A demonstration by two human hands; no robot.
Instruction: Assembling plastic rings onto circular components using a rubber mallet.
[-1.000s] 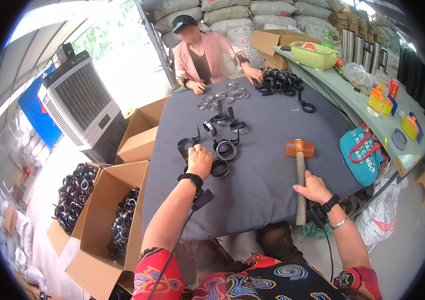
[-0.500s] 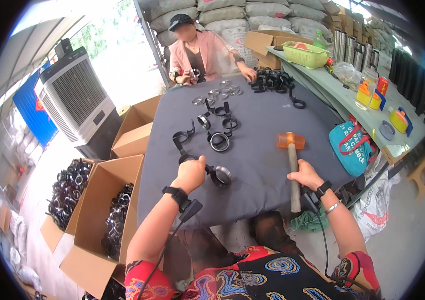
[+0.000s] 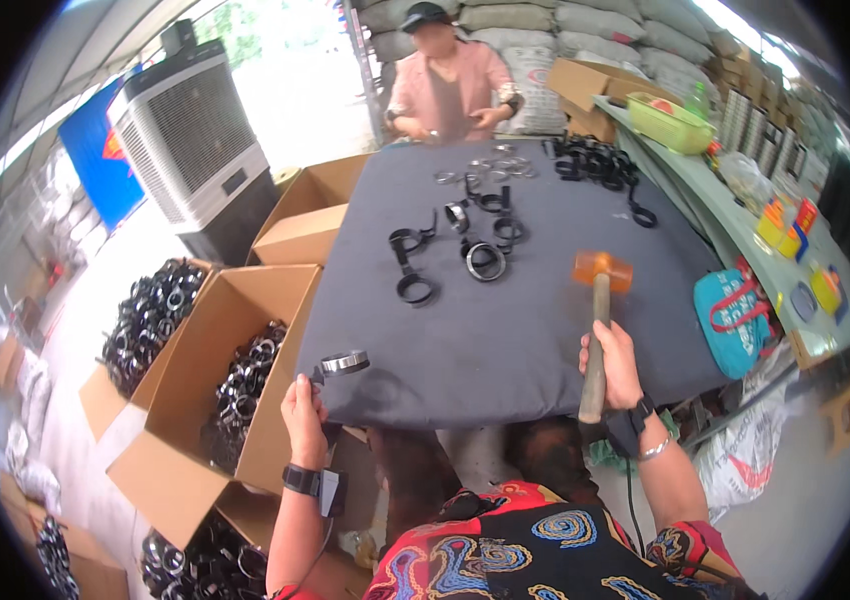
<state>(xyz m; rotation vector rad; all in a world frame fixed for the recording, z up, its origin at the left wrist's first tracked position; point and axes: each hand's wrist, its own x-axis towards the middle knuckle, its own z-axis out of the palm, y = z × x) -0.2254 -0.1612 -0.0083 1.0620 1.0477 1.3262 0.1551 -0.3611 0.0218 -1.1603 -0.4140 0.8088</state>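
Note:
My left hand [image 3: 303, 412] is off the table's near left corner. Its fingers pinch the short arm of a black bracket with a silver ring [image 3: 346, 362], which sticks out over the table edge. My right hand [image 3: 617, 366] wraps round the wooden handle of a mallet [image 3: 603, 270] with a translucent orange head, held above the table's right side. On the dark grey tabletop [image 3: 545, 350], several black brackets lie loosely grouped, one with a silver ring [image 3: 486, 262] facing up and another black one [image 3: 414, 289] nearest my left hand.
Open cartons [image 3: 235, 360] of ringed brackets stand along the left, below an air cooler [image 3: 185, 130]. Loose silver rings [image 3: 490, 168] and a black bracket pile [image 3: 595, 160] lie at the table's far end. A person [image 3: 453, 85] stands there. A blue bag [image 3: 732, 322] hangs at right.
My left hand has moved left and toward me, lifting the ringed bracket off the table to its edge. The mallet remains in my right hand. The person opposite has drawn both hands back toward their body.

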